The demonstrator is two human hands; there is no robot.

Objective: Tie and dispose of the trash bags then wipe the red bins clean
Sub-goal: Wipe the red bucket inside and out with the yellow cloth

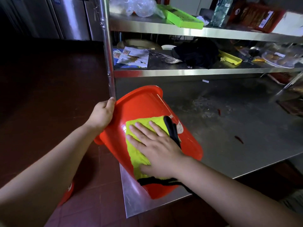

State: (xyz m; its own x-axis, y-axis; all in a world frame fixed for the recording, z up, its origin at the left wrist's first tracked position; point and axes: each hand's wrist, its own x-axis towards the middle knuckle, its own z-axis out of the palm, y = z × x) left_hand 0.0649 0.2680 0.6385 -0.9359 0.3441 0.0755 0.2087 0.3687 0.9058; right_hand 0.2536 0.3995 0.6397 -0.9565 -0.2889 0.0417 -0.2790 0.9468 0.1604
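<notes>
Currently the red bin (144, 108) lies tipped on its side at the corner of the steel tabletop (229, 128), and the wiping step is under way. The left hand (102, 114) grips the rim, fingers curled over it, to stop the bin rolling. The right hand (155, 146), fingers flat and spread, presses a yellow cloth (139, 154) (black-edged) against the wall. Good practice: long overlapping strokes, turning the bin between passes. A second red bin (67, 193), probably, sits on the floor.

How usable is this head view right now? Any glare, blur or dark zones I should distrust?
Head view: the red bin, yellow cloth and both hands are sharp and well lit; glare streaks the steel table corner and shelf edges; the floor at left is nearly black; the upper right shelf items smear with motion blur; wide-angle distortion bends the shelf post.
</notes>
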